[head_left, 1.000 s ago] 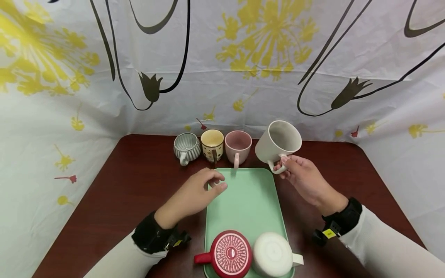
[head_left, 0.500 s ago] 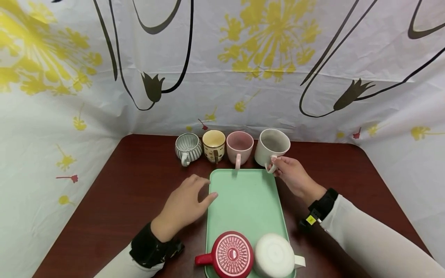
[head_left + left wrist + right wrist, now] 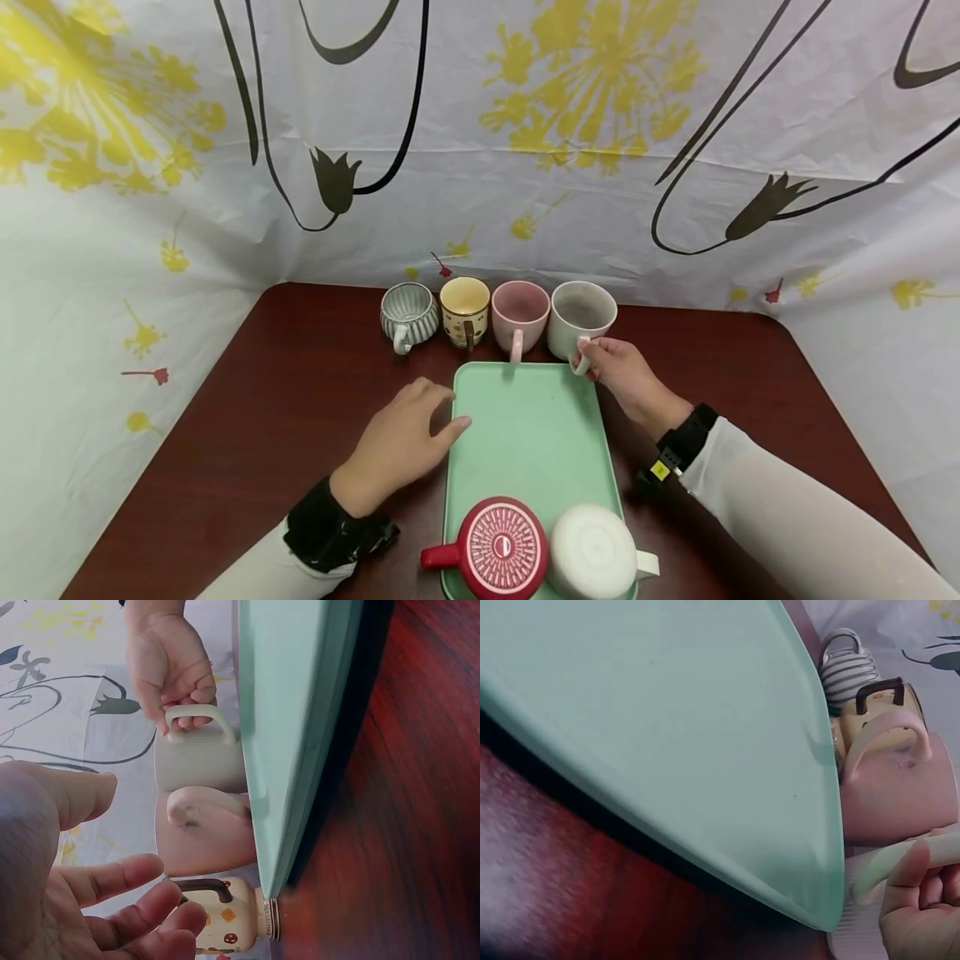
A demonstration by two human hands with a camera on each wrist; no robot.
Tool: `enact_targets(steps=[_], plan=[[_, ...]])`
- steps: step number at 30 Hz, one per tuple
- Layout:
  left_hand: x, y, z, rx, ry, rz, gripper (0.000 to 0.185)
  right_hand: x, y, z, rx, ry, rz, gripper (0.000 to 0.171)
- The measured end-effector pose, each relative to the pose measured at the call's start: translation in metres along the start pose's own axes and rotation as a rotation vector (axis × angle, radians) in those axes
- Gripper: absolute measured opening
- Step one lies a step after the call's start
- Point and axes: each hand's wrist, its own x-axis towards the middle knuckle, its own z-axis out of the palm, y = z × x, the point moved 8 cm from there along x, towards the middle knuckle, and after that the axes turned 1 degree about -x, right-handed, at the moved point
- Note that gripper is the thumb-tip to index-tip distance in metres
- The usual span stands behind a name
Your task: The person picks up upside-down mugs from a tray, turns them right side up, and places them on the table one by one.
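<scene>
A cream mug [image 3: 581, 319] stands upright on the table at the right end of a row, next to the pink mug [image 3: 519, 315]. My right hand [image 3: 611, 365] pinches its handle [image 3: 199, 721]; the handle also shows as a pale bar [image 3: 900, 861] by my fingers [image 3: 915, 900]. My left hand [image 3: 408, 433] rests relaxed with loose fingers at the left edge of the green tray [image 3: 528, 433], holding nothing. In the left wrist view its fingers [image 3: 112, 900] are spread in front of the yellow spotted mug [image 3: 229, 924].
A grey striped mug [image 3: 407, 314] and a yellow mug [image 3: 464, 310] complete the row behind the tray. A red mug [image 3: 498, 548] and a white mug [image 3: 596, 552] sit upside down on the tray's near end. Patterned cloth [image 3: 480, 133] walls the brown table [image 3: 262, 400].
My right hand has lowered the cream mug from the air and set it upright beside the pink mug. My left hand has slid back from the tray's top to its left edge.
</scene>
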Motion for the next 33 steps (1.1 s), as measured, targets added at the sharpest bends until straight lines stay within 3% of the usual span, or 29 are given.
enact_targets(steps=[9,21,27,33], plan=[[0.001,0.001,0.000,-0.006,0.003,0.010,0.048,0.003,-0.004,-0.005,-0.052,-0.005,0.046,0.045],[0.001,0.002,0.003,-0.017,-0.002,0.024,0.048,-0.006,-0.002,-0.009,-0.118,0.008,0.021,0.051],[0.001,0.002,0.002,-0.023,-0.005,0.019,0.049,-0.021,-0.003,-0.019,-0.184,0.069,-0.006,0.049],[0.000,0.001,0.001,-0.023,0.004,0.014,0.049,-0.051,-0.014,-0.030,-0.288,0.111,-0.070,0.047]])
